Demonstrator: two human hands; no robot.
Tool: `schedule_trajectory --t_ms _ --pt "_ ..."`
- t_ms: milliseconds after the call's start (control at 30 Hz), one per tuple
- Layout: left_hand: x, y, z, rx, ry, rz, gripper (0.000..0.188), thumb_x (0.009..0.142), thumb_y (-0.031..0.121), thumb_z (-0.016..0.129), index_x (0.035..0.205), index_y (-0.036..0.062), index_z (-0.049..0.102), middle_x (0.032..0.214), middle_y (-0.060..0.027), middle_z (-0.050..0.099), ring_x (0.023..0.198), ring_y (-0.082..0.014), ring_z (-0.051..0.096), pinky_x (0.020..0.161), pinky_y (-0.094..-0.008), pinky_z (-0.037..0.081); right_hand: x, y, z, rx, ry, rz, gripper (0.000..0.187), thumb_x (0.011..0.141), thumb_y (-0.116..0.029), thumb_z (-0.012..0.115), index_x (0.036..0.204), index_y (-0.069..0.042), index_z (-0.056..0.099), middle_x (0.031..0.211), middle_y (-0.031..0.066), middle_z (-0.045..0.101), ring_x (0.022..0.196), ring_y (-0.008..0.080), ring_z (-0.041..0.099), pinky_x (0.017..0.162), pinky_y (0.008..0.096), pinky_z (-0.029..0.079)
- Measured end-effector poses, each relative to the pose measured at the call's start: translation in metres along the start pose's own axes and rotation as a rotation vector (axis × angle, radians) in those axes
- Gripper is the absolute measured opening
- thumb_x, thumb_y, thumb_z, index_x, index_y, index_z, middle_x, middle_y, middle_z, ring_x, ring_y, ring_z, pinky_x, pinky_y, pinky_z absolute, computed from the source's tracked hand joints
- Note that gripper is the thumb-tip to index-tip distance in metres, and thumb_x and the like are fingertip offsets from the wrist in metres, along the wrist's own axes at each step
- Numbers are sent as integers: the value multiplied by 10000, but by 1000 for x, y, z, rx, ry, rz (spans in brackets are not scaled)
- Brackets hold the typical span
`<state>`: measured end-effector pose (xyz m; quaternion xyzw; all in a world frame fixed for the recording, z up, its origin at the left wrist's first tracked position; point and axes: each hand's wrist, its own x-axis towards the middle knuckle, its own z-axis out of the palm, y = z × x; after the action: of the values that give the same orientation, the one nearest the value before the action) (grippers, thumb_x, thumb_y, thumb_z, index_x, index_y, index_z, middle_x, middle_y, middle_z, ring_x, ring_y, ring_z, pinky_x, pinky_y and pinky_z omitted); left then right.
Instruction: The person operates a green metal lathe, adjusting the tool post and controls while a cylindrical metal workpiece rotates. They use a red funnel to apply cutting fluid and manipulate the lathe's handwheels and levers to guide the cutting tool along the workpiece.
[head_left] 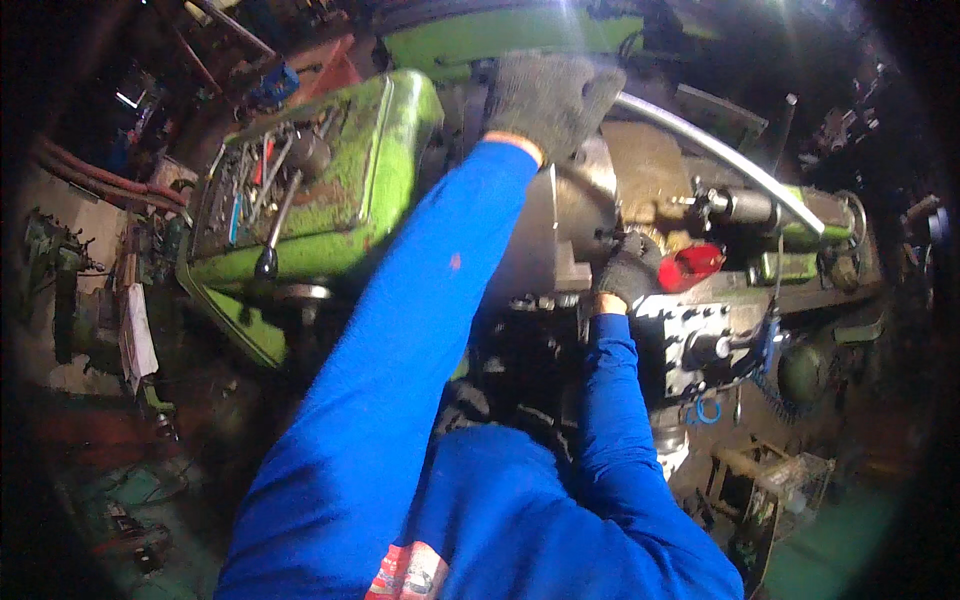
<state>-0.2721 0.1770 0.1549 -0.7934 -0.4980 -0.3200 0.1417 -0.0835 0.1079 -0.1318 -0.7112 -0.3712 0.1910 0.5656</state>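
My left hand [550, 105], in a dark grey knit glove, reaches over the far side of a lathe's metal chuck [585, 195]. Its fingers look curled around one end of a long silver tube [725, 150], which slants right above the tailstock [755, 208]. My right hand [630, 272], gloved too, is closed low on the right of the chuck. What lies inside its fingers is hidden. Against its outer side sits a red rounded object [692, 267], whose kind I cannot tell.
A green headstock [375, 190] stands left, with wrenches and other hand tools [275, 170] on top and a lever [280, 225] sticking out. Nearer me on the right is a tool post [695, 345] with several bolts. A metal-framed rack [790, 480] stands lower right.
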Motion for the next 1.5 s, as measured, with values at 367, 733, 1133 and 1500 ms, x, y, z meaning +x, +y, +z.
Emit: schedule_trajectory --t_ms 367,733,1133,1500 --pt "-6 2 -9 31 -64 -96 571 1077 473 471 813 68 776 824 -202 751 824 -400 738 826 -537 553 -109 7 -76 -159 -293 29 434 997 -352 681 1279 -22 688 1224 217 738 1155 360 706 993 437 532" --pt "-4 1 -6 4 -76 -107 570 1074 470 465 849 52 782 860 -216 757 844 -425 734 839 -553 553 -87 70 -57 -221 -317 -127 433 1028 -308 631 1342 -10 662 1313 246 697 1234 431 648 1052 462 508" --pt "2 14 -30 146 -205 -19 526 1081 486 435 923 114 770 875 -159 727 883 -374 706 838 -521 526 -89 36 -97 -107 -475 -20 399 1030 -194 666 1384 -12 656 1411 195 662 1334 328 607 1159 414 443" --pt "-1 15 -36 48 -236 -29 500 1074 472 455 943 122 787 921 -188 754 900 -403 727 837 -550 541 -116 29 -124 -216 -444 -5 392 1049 -207 649 1388 -11 655 1384 220 687 1306 351 654 1110 413 494"
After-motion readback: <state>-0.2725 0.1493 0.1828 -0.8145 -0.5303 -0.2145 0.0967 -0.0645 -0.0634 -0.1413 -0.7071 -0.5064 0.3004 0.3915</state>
